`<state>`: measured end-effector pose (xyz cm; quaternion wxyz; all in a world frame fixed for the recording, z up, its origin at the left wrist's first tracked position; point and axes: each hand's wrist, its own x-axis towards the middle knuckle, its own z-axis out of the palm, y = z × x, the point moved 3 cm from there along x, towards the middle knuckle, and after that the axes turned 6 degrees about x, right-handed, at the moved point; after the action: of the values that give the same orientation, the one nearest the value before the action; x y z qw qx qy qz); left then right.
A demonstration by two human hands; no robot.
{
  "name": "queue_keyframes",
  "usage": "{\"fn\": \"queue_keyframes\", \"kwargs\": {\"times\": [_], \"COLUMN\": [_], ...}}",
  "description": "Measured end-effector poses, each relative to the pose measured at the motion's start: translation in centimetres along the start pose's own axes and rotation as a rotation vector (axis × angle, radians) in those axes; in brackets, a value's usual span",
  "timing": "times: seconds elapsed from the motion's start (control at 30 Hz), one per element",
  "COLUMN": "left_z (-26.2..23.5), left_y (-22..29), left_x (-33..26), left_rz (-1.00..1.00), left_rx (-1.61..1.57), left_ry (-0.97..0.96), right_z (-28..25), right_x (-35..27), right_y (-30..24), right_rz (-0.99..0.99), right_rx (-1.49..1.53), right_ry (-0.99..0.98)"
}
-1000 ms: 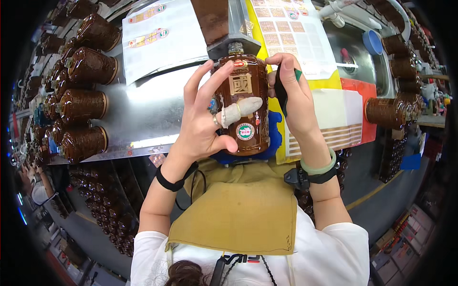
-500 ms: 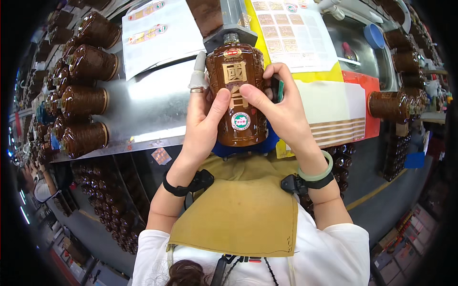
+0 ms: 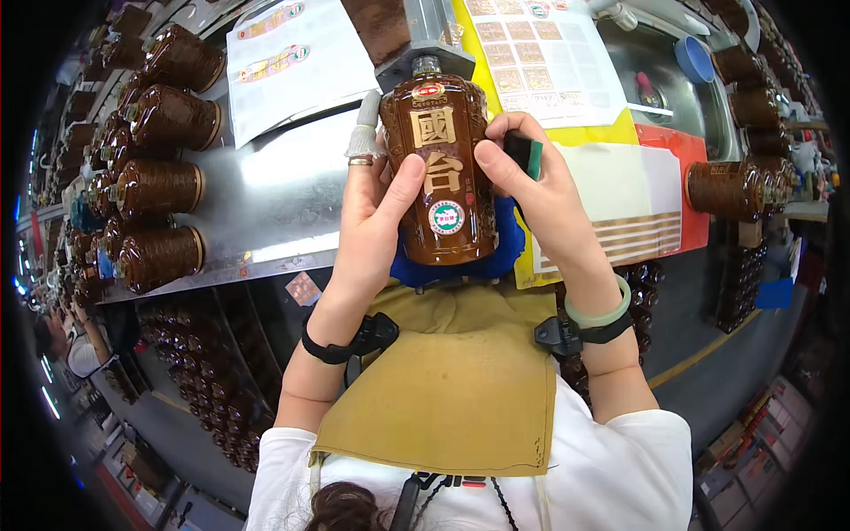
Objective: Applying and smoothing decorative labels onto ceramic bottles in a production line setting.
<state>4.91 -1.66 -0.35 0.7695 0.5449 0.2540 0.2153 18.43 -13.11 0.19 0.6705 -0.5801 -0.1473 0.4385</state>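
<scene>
A brown glazed bottle (image 3: 442, 226) lies with its neck away from me, gold characters and a round green-and-white label facing up. My left hand (image 3: 372, 212) is closed round its left side, thumb on the front, with a grey cover on one finger. At the right edge, my right hand (image 3: 544, 190) touches the bottle with thumb and forefinger. Its curled fingers hold a small black-and-green pad (image 3: 535, 159). Under the bottle's base shows a blue cloth-like rest (image 3: 509, 239). The neck lies against a grey block-like fixture (image 3: 447, 58).
Several brown bottles (image 3: 164, 186) line the metal bench (image 3: 274, 199) at left, others (image 3: 724, 188) at right. Printed label sheets (image 3: 305, 66) lie behind my left hand, more (image 3: 540, 66) on yellow backing. A blue bowl (image 3: 693, 60) stands by the sink at far right.
My right thumb has slid from the bottle's front to its right edge, and the hand has shifted right. More of the black-and-green pad shows. The bottle has barely moved.
</scene>
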Motion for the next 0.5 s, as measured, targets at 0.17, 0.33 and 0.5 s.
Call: {"fn": "queue_keyframes", "kwargs": {"times": [0.17, 0.33, 0.5], "left_z": [0.1, 0.8, 1.4], "left_y": [0.2, 0.7, 0.7], "left_x": [0.0, 0.1, 0.2], "left_rz": [0.005, 0.020, 0.063], "left_rx": [-0.011, 0.094, 0.298], "left_ry": [-0.002, -0.007, 0.012], "right_z": [-0.5, -1.0, -1.3], "right_x": [-0.9, -1.1, -1.2], "right_y": [1.3, 1.0, 1.1], "right_rz": [-0.011, 0.028, 0.000], "right_rx": [-0.003, 0.090, 0.060], "right_ry": [-0.065, -0.076, -0.095]}}
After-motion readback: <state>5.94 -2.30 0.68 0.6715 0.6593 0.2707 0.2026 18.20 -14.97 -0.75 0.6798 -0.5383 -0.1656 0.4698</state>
